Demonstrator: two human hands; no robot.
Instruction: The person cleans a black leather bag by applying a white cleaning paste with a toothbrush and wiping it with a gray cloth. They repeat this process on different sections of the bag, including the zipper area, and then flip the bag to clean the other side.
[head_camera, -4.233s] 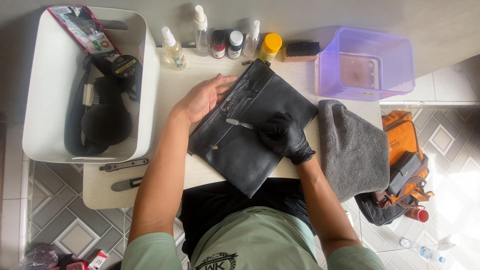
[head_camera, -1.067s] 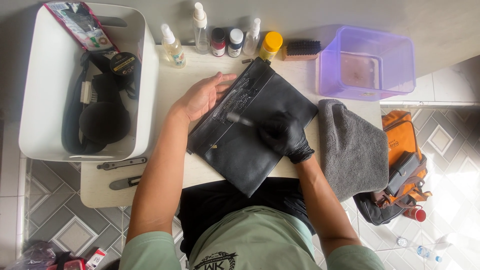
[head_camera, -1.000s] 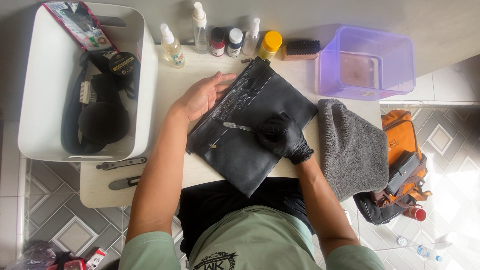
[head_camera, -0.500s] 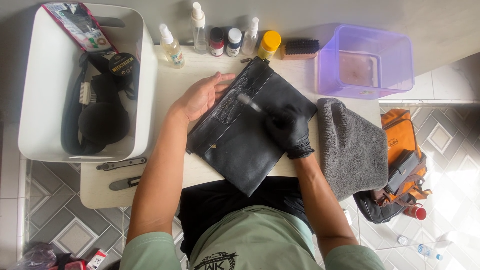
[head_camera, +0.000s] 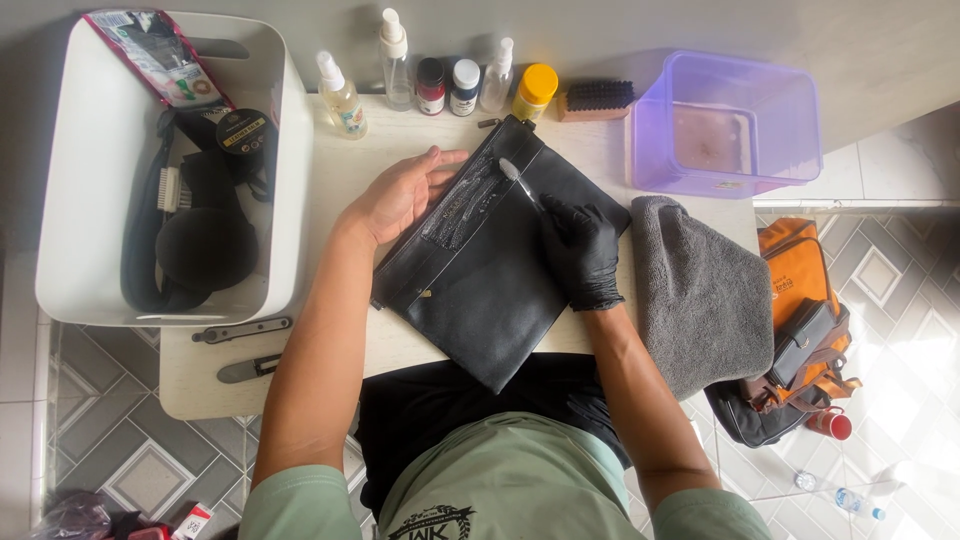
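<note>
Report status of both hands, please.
Left hand flat on black leather pouch. Gloved right hand holds small brush on it. Nothing in the way.

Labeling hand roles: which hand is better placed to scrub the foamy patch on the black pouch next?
Right hand: gloved, it holds the small brush at the foam. The bare left hand lies flat on the black pouch.

Black leather pouch w/ whitish foam streaks, right hand in black glove, left hand bare. Grey towel at tabletop's right edge, translucent purple tub at far right corner, white bin off left edge. Floor tiles grey w/ diamond pattern, bag orange & black
</note>
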